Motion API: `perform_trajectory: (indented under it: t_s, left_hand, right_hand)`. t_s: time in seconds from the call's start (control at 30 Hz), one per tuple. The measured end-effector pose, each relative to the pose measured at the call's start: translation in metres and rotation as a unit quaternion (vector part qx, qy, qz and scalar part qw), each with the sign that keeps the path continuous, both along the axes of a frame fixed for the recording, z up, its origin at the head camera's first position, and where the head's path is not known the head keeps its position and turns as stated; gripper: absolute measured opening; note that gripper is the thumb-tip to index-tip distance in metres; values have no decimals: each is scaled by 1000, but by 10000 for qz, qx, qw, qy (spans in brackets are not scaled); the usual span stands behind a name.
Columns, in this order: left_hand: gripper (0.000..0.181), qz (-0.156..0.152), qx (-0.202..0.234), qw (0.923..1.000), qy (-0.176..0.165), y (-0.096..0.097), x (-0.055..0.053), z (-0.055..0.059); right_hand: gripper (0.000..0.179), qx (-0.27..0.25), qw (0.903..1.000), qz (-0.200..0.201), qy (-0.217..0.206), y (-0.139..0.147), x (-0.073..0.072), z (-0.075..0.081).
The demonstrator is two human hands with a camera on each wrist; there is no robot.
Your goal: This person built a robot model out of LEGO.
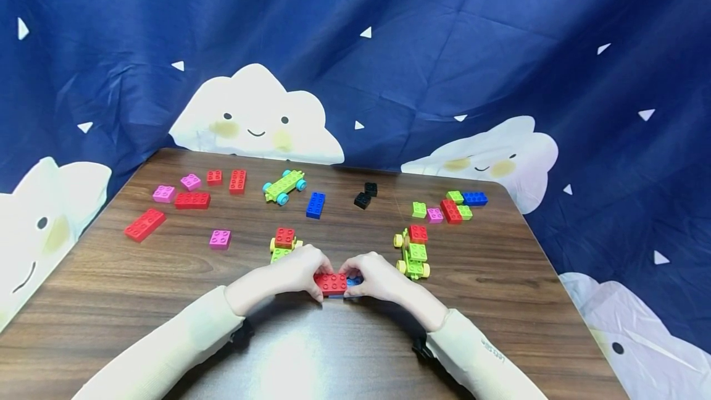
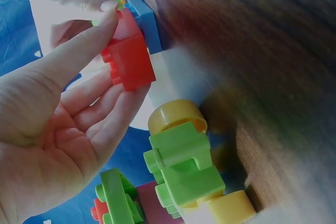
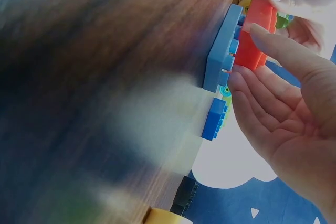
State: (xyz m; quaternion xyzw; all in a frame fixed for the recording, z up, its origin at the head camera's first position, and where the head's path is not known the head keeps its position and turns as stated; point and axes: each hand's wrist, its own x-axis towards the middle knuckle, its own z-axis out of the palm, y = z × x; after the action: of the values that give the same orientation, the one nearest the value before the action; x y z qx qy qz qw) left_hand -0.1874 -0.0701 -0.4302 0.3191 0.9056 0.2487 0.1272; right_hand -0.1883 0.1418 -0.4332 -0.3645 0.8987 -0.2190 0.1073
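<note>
A red building brick (image 1: 333,284) lies over a blue brick (image 1: 353,281) at the near middle of the table. My left hand (image 1: 302,269) pinches the red brick at its left end, thumb on the near side. From the right, my right hand (image 1: 378,278) pinches the same brick between thumb and fingers. The right wrist view shows the red brick (image 3: 254,32) above the long blue brick (image 3: 219,51), whose studs are partly visible between them. Just beyond my left hand stands a green wheeled base (image 2: 186,161) with yellow wheels, carrying more bricks.
Another yellow-wheeled car (image 1: 415,258) with red and green bricks stands beyond my right hand. Farther back are a green base (image 1: 284,185) with blue wheels, a blue brick (image 1: 315,205) and black bricks (image 1: 363,200). Red and pink bricks (image 1: 220,239) lie left; several mixed bricks (image 1: 451,211) lie right.
</note>
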Motion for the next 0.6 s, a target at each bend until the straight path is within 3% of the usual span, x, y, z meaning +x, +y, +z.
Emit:
perform_trajectory:
  t_s: [0.33,0.6]
  left_hand:
    - [47,56,-158,9999,-14,0,-2,-1]
    - [44,199,-35,9997,-140,0,-1,-1]
  right_hand:
    - [32,-13,9998,-54,-165,-1,-1,-1]
    - [30,9,9997,-147,-218,-3,-1,-1]
